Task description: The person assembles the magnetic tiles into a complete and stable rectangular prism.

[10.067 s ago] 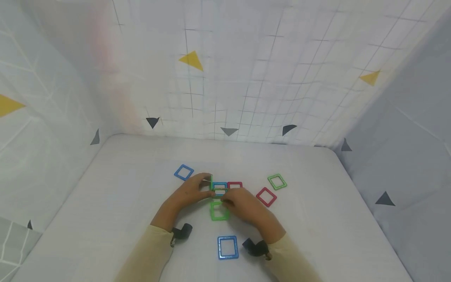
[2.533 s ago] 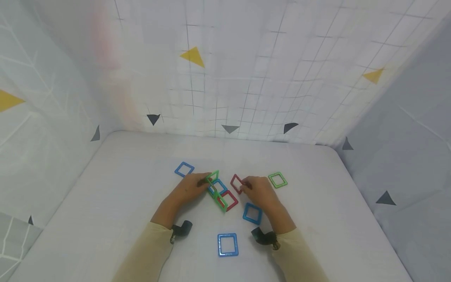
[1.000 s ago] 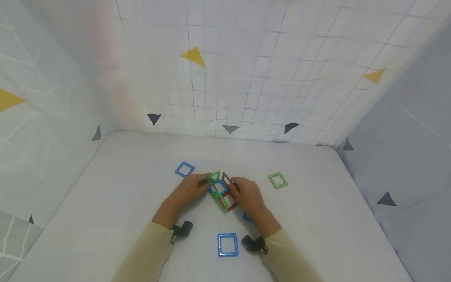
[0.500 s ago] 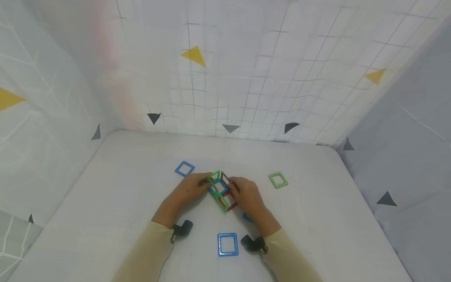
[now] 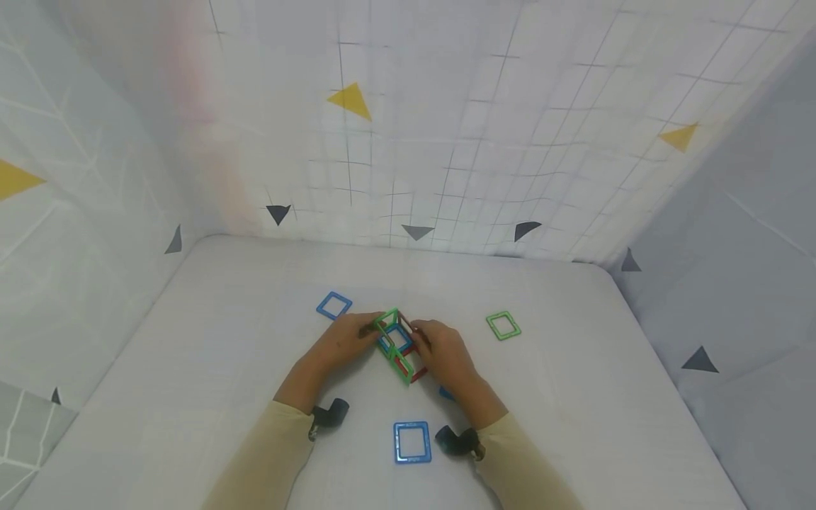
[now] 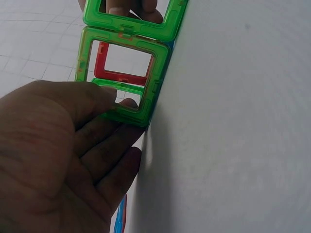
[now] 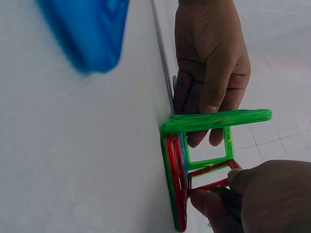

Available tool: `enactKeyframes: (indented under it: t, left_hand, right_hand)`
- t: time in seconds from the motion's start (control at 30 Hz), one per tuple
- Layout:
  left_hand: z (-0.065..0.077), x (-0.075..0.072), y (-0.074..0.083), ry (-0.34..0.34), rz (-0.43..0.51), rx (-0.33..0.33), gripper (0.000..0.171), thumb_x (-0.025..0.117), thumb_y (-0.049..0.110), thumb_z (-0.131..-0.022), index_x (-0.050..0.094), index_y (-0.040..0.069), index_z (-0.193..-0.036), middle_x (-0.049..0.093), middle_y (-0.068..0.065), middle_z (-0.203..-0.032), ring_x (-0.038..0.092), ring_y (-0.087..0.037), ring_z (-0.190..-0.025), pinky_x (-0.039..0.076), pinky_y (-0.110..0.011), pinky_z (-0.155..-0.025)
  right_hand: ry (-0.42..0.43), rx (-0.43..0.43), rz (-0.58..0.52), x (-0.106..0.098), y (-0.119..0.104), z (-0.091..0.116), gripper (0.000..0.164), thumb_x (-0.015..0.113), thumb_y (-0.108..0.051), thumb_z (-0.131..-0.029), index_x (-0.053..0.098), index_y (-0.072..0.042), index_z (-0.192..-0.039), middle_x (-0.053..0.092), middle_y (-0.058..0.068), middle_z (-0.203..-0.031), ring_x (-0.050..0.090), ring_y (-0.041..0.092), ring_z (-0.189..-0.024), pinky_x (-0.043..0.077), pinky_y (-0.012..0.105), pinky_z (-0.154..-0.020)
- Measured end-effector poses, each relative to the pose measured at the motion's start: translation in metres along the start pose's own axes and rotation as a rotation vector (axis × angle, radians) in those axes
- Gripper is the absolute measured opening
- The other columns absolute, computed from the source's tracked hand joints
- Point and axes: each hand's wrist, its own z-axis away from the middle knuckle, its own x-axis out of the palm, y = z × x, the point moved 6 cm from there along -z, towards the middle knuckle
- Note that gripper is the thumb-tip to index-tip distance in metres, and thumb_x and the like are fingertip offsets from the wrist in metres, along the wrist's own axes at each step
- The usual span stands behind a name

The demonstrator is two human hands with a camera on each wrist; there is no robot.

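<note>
Square magnetic tiles form a small structure at the table's middle. A blue tile (image 5: 406,347) and a red tile (image 5: 418,375) lie flat as its base, with green tiles standing along the left and back. My left hand (image 5: 344,343) pinches one standing green tile (image 6: 160,63) by its lower edge, thumb in front and fingers behind. From the other side my right hand (image 5: 446,350) pinches a red tile (image 7: 209,170) between thumb and fingers. That red tile stands upright by the blue base tile, its far edge right at the back green tile (image 7: 228,141).
A blue tile (image 5: 324,299) lies flat beyond my left hand, and a green tile (image 5: 494,329) lies to the right. Another blue tile (image 5: 413,460) lies near my forearms. One more blue tile (image 5: 447,392) is mostly hidden under my right wrist.
Compared with ten seconds ago, the structure is turned at an angle. My right hand has carried the red tile left and brought it against the structure; my left hand has stayed in place lately.
</note>
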Motion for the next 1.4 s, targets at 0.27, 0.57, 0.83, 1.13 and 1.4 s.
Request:
enactKeyframes:
  t: [0.27, 0.57, 0.83, 1.13, 1.4]
  left_hand:
    - [0.0, 0.0, 0.0, 0.0, 0.002, -0.009, 0.043, 0.064, 0.031, -0.097, 0.059, 0.023, -0.139, 0.06, 0.0, -0.141, 0.05, -0.022, -0.136, 0.04, -0.044, -0.114]
    - [0.0, 0.001, 0.0, 0.007, -0.002, 0.01, 0.043, 0.064, 0.031, -0.097, 0.06, 0.022, -0.139, 0.061, 0.001, -0.14, 0.051, -0.022, -0.135, 0.041, -0.043, -0.113]
    - [0.0, 0.0, 0.0, 0.002, -0.001, 0.015, 0.043, 0.064, 0.032, -0.097, 0.059, 0.024, -0.139, 0.061, 0.002, -0.139, 0.051, -0.021, -0.135, 0.042, -0.043, -0.113]
    - [0.001, 0.001, 0.001, 0.002, 0.006, 0.037, 0.041, 0.065, 0.029, -0.097, 0.061, 0.021, -0.137, 0.063, 0.001, -0.137, 0.053, -0.021, -0.133, 0.043, -0.042, -0.112]
    - [0.0, -0.001, 0.002, 0.0, 0.02, 0.034, 0.041, 0.064, 0.027, -0.097, 0.061, 0.021, -0.138, 0.065, 0.001, -0.133, 0.056, -0.022, -0.13, 0.046, -0.043, -0.109]
  right_hand:
    - [-0.02, 0.022, -0.013, 0.001, 0.001, 0.001, 0.025, 0.067, -0.018, -0.096, 0.069, -0.009, -0.119, 0.072, 0.0, -0.1, 0.065, 0.01, -0.086, 0.059, 0.027, -0.079]
    - [-0.064, 0.086, -0.005, 0.001, 0.002, 0.0, 0.024, 0.065, -0.023, -0.098, 0.071, -0.009, -0.116, 0.071, -0.003, -0.093, 0.062, 0.008, -0.08, 0.058, 0.027, -0.075]
    - [-0.056, 0.09, -0.016, -0.001, 0.001, 0.0, 0.021, 0.066, -0.022, -0.097, 0.071, -0.009, -0.113, 0.071, -0.004, -0.089, 0.058, 0.005, -0.073, 0.055, 0.023, -0.068]
    - [-0.106, 0.128, -0.02, 0.001, 0.004, 0.002, 0.025, 0.067, -0.023, -0.096, 0.07, -0.008, -0.117, 0.073, 0.0, -0.098, 0.063, 0.009, -0.082, 0.058, 0.03, -0.078]
    - [-0.24, 0.181, -0.012, -0.009, 0.016, 0.001, 0.031, 0.069, -0.02, -0.094, 0.069, -0.013, -0.124, 0.072, 0.0, -0.108, 0.065, 0.015, -0.095, 0.058, 0.034, -0.088]
